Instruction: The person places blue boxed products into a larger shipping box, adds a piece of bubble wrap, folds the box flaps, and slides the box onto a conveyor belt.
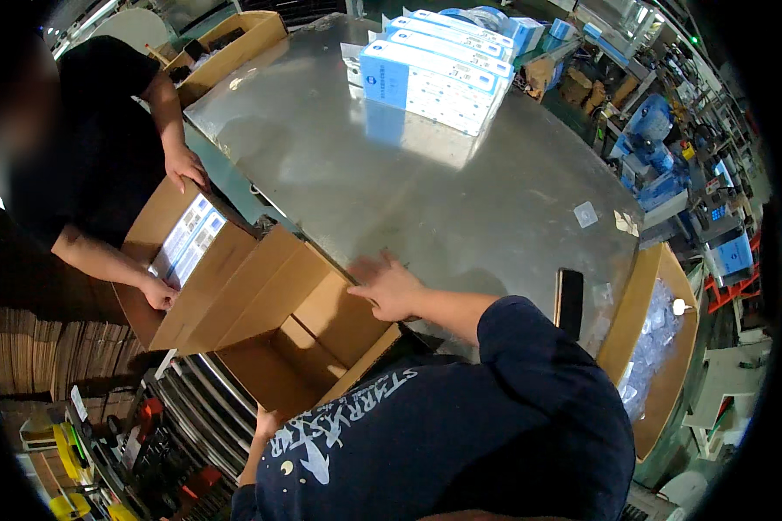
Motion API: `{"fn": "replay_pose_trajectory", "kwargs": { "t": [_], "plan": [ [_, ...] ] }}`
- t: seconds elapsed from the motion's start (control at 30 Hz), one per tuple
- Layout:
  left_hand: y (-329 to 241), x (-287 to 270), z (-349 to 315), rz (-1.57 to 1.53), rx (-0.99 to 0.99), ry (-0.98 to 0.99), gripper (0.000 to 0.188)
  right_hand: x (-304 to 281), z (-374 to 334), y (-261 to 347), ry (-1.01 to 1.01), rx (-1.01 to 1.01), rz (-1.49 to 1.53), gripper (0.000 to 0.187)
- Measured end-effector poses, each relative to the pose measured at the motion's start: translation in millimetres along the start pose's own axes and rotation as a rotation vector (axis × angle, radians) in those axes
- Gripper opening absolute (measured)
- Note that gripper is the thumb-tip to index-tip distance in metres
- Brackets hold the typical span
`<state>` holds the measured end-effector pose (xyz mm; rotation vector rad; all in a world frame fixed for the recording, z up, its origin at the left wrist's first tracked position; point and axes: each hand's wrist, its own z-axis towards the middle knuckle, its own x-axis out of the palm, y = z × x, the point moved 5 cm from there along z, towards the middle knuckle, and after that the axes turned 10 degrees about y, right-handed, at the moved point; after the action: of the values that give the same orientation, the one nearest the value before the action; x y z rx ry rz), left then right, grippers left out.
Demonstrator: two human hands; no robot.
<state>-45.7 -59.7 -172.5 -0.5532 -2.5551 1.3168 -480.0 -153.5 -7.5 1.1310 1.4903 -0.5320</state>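
Note:
An open cardboard box [347,317] stands in front of me at the near left edge of the metal table, its flaps up and its visible inside bare brown card. My left hand [268,423] grips its near lower edge, the fingers partly hidden. At the box's right rim is my right hand [387,286], fingers apart and slightly blurred, over the table edge with nothing in it. Beside this box, a co-worker holds a second carton [222,278] with both hands; blue-and-white packages [189,239] show inside it.
Several blue-and-white boxes [434,82] stand in a row on the metal table [321,148]. A black phone [569,300] lies near its right edge, beside a carton of clear plastic pieces [647,347]. Metal rollers [204,399] run below left, near stacked flat cardboard [43,356].

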Motion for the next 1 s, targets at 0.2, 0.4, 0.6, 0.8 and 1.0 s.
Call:
{"fn": "replay_pose_trajectory", "kwargs": {
  "t": [0.2,0.4,0.6,0.8,1.0],
  "plan": [
    [3,-9,-24,0.495,0.275,-0.418,0.048,-22,21,-58,-0.452,0.038,0.485,0.048],
    [-150,2,-68,0.875,-0.068,-0.335,0.034,-129,-95,-317,-1.287,0.685,0.799,0.049],
    [-219,-14,-53,0.992,-0.002,-0.382,0.032,-165,-89,-371,-1.181,0.788,1.272,0.049],
    [-288,52,-14,1.062,0.081,-0.131,0.021,-193,-101,-414,-1.105,0.95,0.362,0.047],
    [-347,95,36,0.958,0.196,-0.071,0.018,-188,-77,-463,-0.766,0.652,1.088,0.048]
  ]
}}
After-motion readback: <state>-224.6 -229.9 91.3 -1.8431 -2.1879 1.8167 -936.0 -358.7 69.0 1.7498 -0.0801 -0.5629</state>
